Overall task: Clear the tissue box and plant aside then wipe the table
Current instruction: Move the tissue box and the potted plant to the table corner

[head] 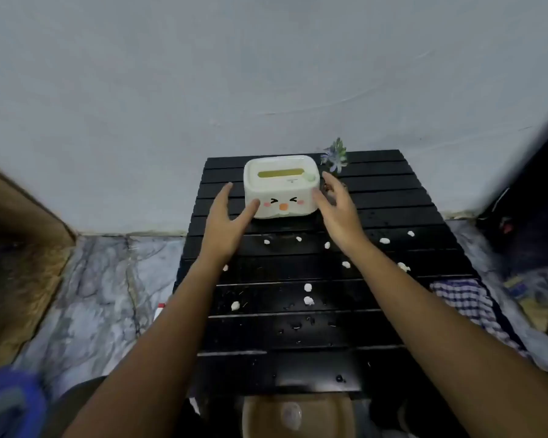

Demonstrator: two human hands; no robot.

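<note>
A white tissue box [280, 186] with a cartoon face stands at the far end of the black slatted table [393, 197]. Behind its right corner is a small plant [336, 154] with purple flowers; its pot is hidden by my fingers. My left hand [230, 221] is open at the box's left side, thumb touching the front corner. My right hand [337, 207] is open at the box's right side, fingers spread. Several white crumbs [308, 300] and water drops lie scattered over the table.
A blue-and-white checked cloth [469, 300] hangs over the table's right edge. The wall [266, 74] rises right behind the table. Marble floor [102, 286] lies to the left, with a brown mat [16, 263] further left. Dark clutter sits at the right.
</note>
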